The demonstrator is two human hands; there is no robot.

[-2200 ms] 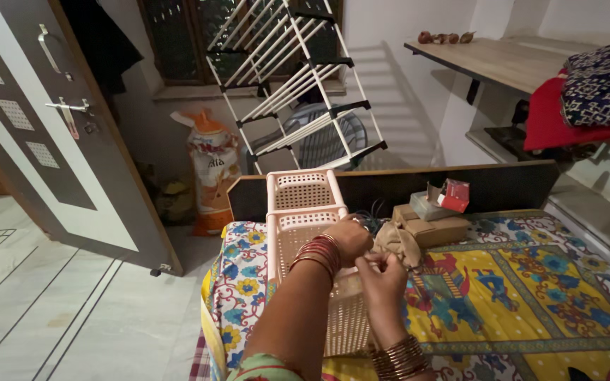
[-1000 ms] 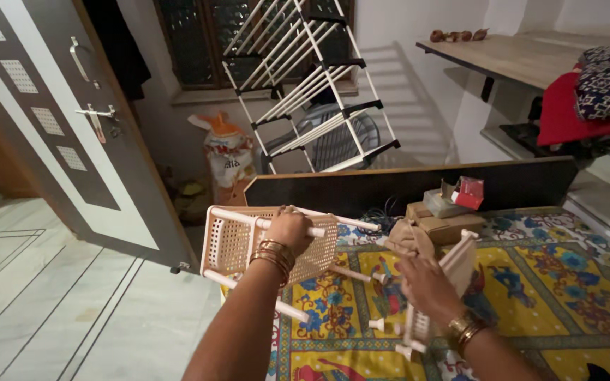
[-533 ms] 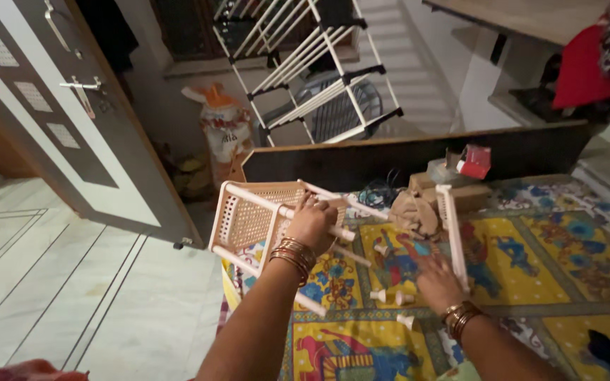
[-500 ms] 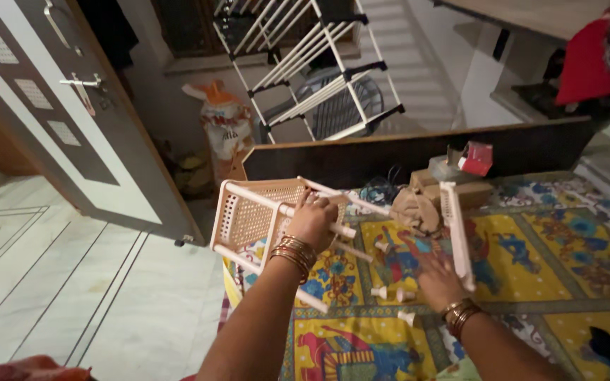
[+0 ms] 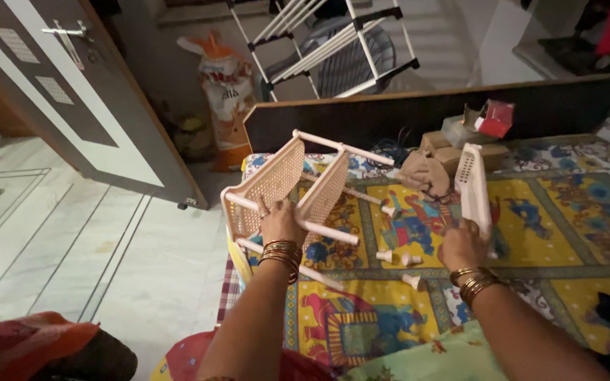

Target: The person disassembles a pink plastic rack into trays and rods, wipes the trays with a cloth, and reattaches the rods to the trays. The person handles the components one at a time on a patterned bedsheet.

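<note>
Patterned bedspread [image 5: 566,212]; tiled floor [image 5: 72,240], door [image 5: 72,106].

left hand [image 5: 281,222]: grips the rack section [image 5: 287,194], held tilted above the left edge of the bed [image 5: 531,282].
right hand [image 5: 462,245]: to the right of the left hand, holding the lower end of the shelf tray [image 5: 474,187], which stands on edge over the bed.
loose caps [image 5: 397,259]: on the bed, between the two hands.
boxes [image 5: 460,137]: behind the shelf tray, against the footboard [image 5: 404,113].
cloth bundle [image 5: 423,173]: just left of the boxes.
sack [image 5: 224,88]: on the floor beyond the footboard, left of the drying rack [image 5: 347,42].
door [image 5: 72,106]: far left.
</note>
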